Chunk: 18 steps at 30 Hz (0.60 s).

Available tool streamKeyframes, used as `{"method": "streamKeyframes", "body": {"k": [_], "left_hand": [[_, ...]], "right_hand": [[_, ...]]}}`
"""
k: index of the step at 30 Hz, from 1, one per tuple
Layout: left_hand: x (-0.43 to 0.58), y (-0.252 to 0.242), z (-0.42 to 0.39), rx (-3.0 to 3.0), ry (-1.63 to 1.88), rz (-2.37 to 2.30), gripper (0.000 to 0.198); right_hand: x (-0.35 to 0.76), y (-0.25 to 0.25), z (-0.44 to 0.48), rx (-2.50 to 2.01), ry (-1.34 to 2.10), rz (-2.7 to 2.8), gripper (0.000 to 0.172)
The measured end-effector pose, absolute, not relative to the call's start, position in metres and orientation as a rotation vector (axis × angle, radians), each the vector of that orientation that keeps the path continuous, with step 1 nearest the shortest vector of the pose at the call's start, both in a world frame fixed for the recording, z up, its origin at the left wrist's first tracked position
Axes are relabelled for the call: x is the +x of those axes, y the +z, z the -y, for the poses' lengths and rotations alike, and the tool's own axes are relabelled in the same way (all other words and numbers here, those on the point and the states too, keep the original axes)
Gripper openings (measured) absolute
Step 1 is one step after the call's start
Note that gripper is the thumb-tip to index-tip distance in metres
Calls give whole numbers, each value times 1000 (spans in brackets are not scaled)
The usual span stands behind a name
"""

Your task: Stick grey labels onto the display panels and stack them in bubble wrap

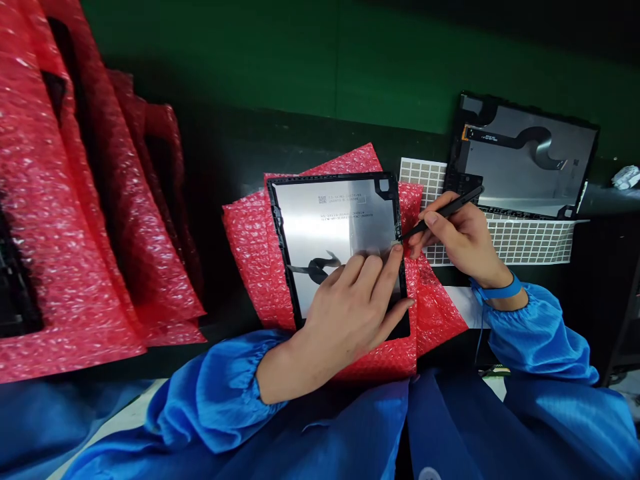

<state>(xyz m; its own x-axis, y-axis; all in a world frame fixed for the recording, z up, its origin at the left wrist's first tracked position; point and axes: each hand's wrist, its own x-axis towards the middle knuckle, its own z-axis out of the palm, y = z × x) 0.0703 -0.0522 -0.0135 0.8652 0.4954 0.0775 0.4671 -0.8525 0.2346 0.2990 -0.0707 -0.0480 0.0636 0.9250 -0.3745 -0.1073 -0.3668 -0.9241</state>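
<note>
A tablet display panel [320, 220] lies metal back up on red bubble wrap [250, 267], with a black frame and a dark flex cable [319, 268]. My left hand [350, 307] rests across its lower part, fingers stretched out, the index fingertip at the right edge. Between the thumb and fingers of my right hand [460, 237] is a pair of black tweezers [443, 212]. Their tip meets the panel's right edge, just above my left index fingertip. Whatever lies right under the tip is too small to make out.
A second panel [525, 157] with a flex cable lies at the back right, partly over sheets of small grey labels [533, 240]. Red bubble-wrap pouches [100, 200] are piled at the left. A crumpled pale piece [626, 177] sits at the far right.
</note>
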Motion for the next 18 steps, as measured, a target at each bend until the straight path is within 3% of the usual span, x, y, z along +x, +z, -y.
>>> {"method": "streamKeyframes", "body": {"k": [8, 13, 18], "left_hand": [[70, -15, 50, 2780, 211, -752, 61], [68, -18, 47, 2749, 204, -796, 65], [73, -13, 51, 2777, 160, -822, 61]], "right_hand": [[318, -25, 83, -1527, 1198, 809, 43], [337, -4, 137, -1622, 938, 763, 29], [332, -15, 199, -1670, 902, 685, 33]]}}
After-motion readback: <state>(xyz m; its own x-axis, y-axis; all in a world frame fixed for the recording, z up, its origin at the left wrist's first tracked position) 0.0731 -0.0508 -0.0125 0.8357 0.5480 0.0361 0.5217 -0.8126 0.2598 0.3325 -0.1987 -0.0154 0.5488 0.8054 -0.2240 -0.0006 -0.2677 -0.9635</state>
